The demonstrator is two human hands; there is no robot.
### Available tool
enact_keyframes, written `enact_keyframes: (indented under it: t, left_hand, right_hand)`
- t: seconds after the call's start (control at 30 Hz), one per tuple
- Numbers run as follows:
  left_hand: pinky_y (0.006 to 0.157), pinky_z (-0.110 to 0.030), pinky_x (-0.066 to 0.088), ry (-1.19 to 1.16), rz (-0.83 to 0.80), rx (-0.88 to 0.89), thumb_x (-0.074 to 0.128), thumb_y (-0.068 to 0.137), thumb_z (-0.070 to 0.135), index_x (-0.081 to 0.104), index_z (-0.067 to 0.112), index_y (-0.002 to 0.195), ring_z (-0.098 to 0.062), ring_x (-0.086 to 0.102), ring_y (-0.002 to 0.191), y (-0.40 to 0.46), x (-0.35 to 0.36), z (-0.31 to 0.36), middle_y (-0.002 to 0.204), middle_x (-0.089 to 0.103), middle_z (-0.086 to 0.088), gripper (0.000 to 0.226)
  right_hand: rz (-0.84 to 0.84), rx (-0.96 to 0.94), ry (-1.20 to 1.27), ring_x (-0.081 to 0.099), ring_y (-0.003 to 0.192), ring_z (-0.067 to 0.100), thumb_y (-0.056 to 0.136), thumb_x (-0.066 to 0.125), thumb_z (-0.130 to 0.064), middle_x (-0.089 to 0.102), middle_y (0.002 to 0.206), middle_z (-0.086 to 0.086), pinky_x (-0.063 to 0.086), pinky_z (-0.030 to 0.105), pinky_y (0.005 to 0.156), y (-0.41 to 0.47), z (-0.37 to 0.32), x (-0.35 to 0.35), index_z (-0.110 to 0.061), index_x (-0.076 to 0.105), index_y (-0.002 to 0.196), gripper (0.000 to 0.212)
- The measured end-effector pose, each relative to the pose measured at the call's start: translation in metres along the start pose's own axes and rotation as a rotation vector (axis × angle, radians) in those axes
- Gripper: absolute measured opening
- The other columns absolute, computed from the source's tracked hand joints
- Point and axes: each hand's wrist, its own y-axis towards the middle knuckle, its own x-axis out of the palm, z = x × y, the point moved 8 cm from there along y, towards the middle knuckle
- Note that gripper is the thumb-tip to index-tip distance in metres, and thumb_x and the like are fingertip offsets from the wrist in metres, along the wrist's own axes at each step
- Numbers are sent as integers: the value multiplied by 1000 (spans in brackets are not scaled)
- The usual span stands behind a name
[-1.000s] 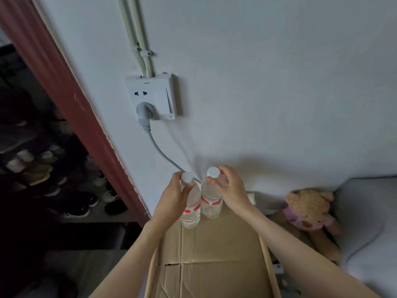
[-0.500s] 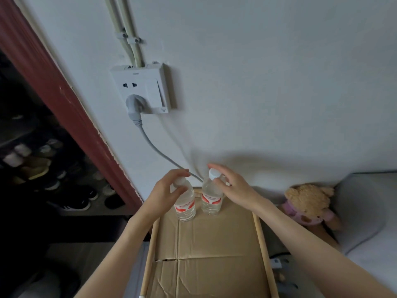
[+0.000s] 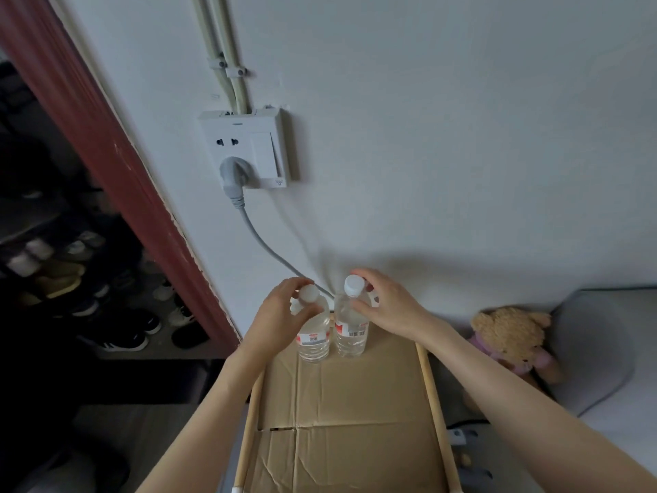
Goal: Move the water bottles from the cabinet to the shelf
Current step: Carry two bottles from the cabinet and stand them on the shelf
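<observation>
Two clear water bottles with white caps and red-and-white labels stand upright side by side at the far end of a cardboard-lined shelf, close to the wall. My left hand curls round the neck of the left bottle, just under its cap. My right hand holds the neck and shoulder of the right bottle from the right side. Both bottles rest on the cardboard.
A white wall socket with a grey plug and cable hangs above the bottles. A red door frame and a dark shoe rack lie left. A teddy bear and grey cushion sit right.
The bottles were held a little above the shelf a second ago; now they stand on the cardboard near the wall. Both hands still hold the necks.
</observation>
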Motion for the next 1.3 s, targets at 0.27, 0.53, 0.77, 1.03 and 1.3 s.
enact_keyframes:
  t: [0.27, 0.53, 0.77, 1.03, 1.3]
  left_hand:
    - [81, -25, 44, -18, 101, -37, 66, 80, 19, 50, 24, 96, -7, 56, 92, 0, -7, -5, 93, 58, 18, 23]
    - [85, -27, 39, -45, 81, -19, 67, 81, 24, 50, 20, 116, -13, 51, 103, 0, 1, -6, 110, 53, 2, 39]
    - [84, -38, 46, 46, 174, -64, 66, 81, 24, 53, 16, 108, -21, 54, 97, 5, -2, 3, 108, 59, -2, 31]
    - [82, -33, 43, 29, 217, -60, 64, 82, 20, 53, 12, 109, -22, 54, 98, 12, -3, 2, 109, 58, -4, 30]
    - [93, -28, 43, -197, 166, -86, 69, 79, 17, 40, 20, 134, -12, 49, 109, -5, 2, -28, 119, 49, 0, 63]
  right_hand:
    - [8, 42, -65, 57, 93, 16, 87, 57, -31, 58, 113, -2, 47, 33, 81, 0, 5, -5, -20, 47, 117, 34]
    - [-44, 81, 75, 48, 117, 17, 89, 53, -37, 50, 129, 0, 42, 31, 94, -1, 11, 15, -20, 43, 127, 42]
    - [153, 150, 89, 56, 94, 19, 84, 59, -43, 58, 108, 3, 43, 29, 79, -1, 6, 13, -22, 53, 116, 39]
    - [252, 197, 101, 55, 95, 21, 88, 53, -42, 50, 114, 2, 40, 28, 78, -6, -1, 13, -20, 50, 119, 38]
    - [69, 255, 228, 44, 113, 4, 76, 69, -42, 39, 130, -12, 33, 3, 82, -20, 32, 41, -26, 29, 137, 75]
